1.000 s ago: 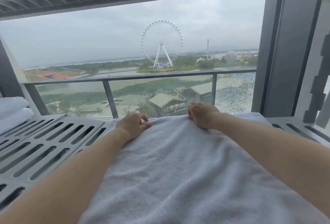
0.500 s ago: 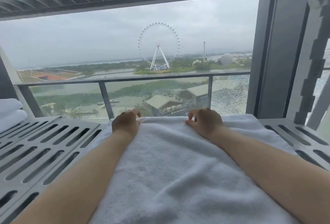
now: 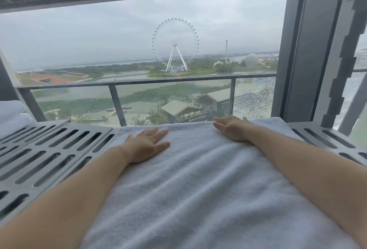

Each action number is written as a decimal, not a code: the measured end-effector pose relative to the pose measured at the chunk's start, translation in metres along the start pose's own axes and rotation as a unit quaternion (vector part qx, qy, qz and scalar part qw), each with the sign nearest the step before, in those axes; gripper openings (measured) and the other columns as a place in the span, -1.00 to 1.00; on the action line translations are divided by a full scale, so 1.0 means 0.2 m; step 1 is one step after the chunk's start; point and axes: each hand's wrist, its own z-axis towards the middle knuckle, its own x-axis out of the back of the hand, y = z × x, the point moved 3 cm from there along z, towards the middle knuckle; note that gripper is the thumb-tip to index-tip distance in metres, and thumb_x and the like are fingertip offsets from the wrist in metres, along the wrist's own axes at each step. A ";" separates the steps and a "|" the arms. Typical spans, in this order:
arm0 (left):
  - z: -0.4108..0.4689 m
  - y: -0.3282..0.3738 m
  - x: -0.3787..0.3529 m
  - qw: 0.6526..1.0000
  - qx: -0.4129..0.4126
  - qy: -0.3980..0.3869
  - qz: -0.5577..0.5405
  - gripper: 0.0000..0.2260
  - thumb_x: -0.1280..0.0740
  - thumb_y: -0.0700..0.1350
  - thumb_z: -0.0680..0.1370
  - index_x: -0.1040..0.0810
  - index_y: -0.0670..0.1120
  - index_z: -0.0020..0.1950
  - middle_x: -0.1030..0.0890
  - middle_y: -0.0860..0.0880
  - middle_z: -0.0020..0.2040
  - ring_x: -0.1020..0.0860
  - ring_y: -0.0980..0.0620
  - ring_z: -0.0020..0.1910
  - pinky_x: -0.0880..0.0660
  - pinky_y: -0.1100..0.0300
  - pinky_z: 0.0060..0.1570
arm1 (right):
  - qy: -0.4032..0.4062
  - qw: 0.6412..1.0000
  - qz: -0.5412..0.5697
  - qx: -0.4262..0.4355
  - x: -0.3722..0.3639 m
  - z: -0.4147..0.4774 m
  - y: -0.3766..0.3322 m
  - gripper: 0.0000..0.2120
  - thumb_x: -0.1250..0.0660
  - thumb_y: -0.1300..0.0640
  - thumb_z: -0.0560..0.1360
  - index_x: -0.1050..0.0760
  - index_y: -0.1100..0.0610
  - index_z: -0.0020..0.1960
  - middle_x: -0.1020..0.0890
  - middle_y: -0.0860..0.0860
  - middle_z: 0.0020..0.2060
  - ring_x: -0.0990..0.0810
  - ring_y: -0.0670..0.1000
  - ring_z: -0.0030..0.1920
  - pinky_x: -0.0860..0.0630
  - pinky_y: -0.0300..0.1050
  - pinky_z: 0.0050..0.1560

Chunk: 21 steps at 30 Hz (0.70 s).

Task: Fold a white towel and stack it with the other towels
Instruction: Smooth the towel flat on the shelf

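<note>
Flat-palmed left hand (image 3: 148, 145), right hand (image 3: 232, 128) press terry towel (image 3: 198, 189).

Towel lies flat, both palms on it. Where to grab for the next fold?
Probably the far hem of the towel: it lies straight and exposed, close to both hands. Pinch its two corners from above, left hand left, right hand right, and draw toward you.

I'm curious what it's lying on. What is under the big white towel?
The white towel lies on a grey slotted metal surface, which shows on both sides of it. The part right beneath the towel is covered, so nothing more can be told.
</note>
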 end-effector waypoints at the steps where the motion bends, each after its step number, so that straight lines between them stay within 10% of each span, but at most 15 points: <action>1: -0.01 0.00 -0.01 1.000 0.000 0.001 0.003 -0.43 0.10 0.35 0.51 0.11 0.25 0.49 0.12 0.12 0.54 0.12 0.09 0.51 0.14 -0.27 0.40 | 0.029 0.999 0.015 0.018 0.01 -0.03 -0.01 -0.49 0.07 -0.21 0.57 -0.11 -0.06 0.47 -0.12 -0.07 0.50 -0.02 0.01 0.50 0.07 0.17 0.42; 5: -0.01 -0.01 0.01 1.000 0.008 -0.017 0.023 -0.45 0.08 0.33 0.53 0.13 0.26 0.48 0.15 0.13 0.54 0.15 0.08 0.51 0.17 -0.31 0.38 | 0.230 0.964 0.071 0.111 0.07 -0.19 -0.13 -0.70 -0.13 0.04 0.54 -0.43 0.05 0.24 -0.43 -0.02 0.29 -0.40 0.05 0.29 -0.36 -0.04 0.21; 10: 0.11 0.24 0.05 0.996 -0.084 0.013 0.017 -0.54 0.09 0.21 0.59 -0.01 0.21 0.49 0.02 0.11 0.54 0.05 0.08 0.51 0.12 -0.12 0.45 | -0.030 0.998 -0.007 0.050 -0.08 -0.25 -0.22 -0.44 0.04 -0.27 0.52 -0.08 -0.11 0.47 -0.03 -0.09 0.51 0.03 0.01 0.50 0.16 0.29 0.39; 21: 0.20 0.31 -0.05 0.997 -0.075 0.013 0.001 -0.46 0.10 0.38 0.50 0.05 0.31 0.46 0.07 0.15 0.54 0.09 0.07 0.51 0.14 -0.27 0.40 | -0.019 1.000 0.019 0.017 0.07 -0.19 0.22 -0.51 0.06 -0.19 0.58 -0.09 -0.10 0.48 -0.10 -0.07 0.50 -0.02 -0.07 0.49 0.11 -0.12 0.45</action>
